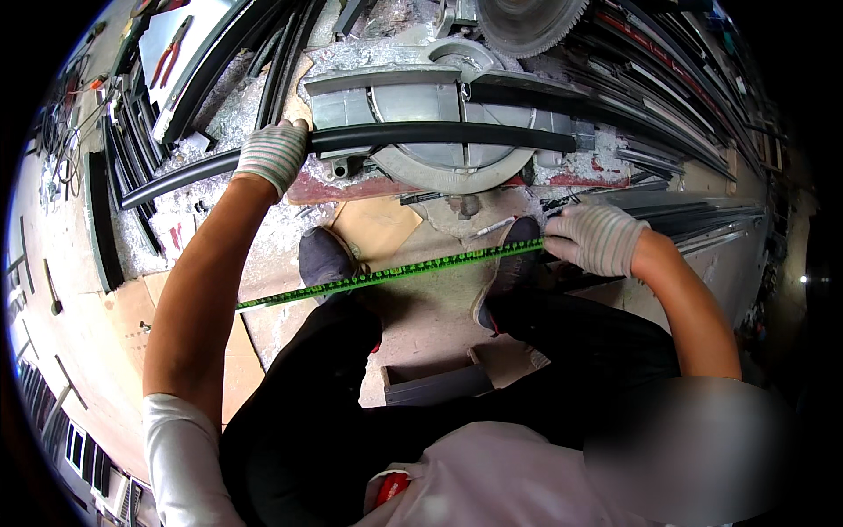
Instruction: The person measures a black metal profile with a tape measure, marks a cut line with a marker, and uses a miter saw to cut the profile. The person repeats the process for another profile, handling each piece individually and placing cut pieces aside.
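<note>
In a striped glove, my left hand (274, 156) is closed around a long black profile bar (413, 134). The bar lies across the grey base (413, 104) of a circular saw, and its left end reaches past my hand. Lower on the right, my gloved right hand (597, 239) pinches one end of a green tape measure blade (413, 267). The blade stretches leftward above my shoes, and its far end goes out of sight behind my left forearm. The bar and the tape are apart.
A toothed saw blade (534, 22) stands at the top. Black profiles (641, 114) lie stacked at the right, with more at the left. Red-handled pliers (169, 54) lie at the upper left. Near my right shoe is a pen (493, 227). Silvery shavings (237, 101) cover the work surface.
</note>
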`<state>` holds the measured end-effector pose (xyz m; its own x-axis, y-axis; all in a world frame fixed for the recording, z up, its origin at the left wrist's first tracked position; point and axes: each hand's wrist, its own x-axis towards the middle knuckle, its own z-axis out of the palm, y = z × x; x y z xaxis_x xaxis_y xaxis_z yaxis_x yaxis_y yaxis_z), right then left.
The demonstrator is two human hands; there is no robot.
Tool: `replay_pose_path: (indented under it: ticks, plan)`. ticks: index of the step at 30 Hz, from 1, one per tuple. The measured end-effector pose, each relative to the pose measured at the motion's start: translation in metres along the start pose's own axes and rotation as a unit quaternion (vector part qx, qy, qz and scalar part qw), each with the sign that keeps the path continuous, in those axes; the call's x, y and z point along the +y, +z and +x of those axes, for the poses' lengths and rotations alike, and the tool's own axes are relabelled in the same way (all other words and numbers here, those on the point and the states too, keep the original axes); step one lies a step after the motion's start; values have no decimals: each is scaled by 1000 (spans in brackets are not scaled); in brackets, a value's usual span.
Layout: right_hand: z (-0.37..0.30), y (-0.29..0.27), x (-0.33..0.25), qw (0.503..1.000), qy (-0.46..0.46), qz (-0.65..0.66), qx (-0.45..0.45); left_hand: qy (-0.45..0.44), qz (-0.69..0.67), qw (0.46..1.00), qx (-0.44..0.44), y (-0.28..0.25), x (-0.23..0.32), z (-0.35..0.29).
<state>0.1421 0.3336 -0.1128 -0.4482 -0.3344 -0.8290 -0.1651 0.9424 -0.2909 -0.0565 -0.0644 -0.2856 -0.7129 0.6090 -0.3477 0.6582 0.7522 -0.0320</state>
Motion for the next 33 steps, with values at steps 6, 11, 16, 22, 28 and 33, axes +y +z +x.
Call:
replay_pose_path:
  ticks: [6, 11, 16, 22, 28, 33]
  plan:
    - [32, -10, 18, 999, 13, 25, 42, 14, 14, 1000, -9, -7, 2, -1]
    - [59, -7, 32, 997, 2, 34, 70, 15, -11, 1000, 14, -4, 0, -1]
    - [70, 2, 42, 995, -8, 36, 96, 10, -24, 999, 18, -8, 1, 0]
    - [74, -3, 41, 997, 22, 48, 59, 14, -33, 999, 24, -10, -1, -3]
    - [79, 4, 51, 997, -8, 30, 67, 17, -56, 998, 21, -20, 1, -5]
    - [84, 3, 49, 995, -2, 38, 87, 12, -89, 996, 19, -24, 1, -7]
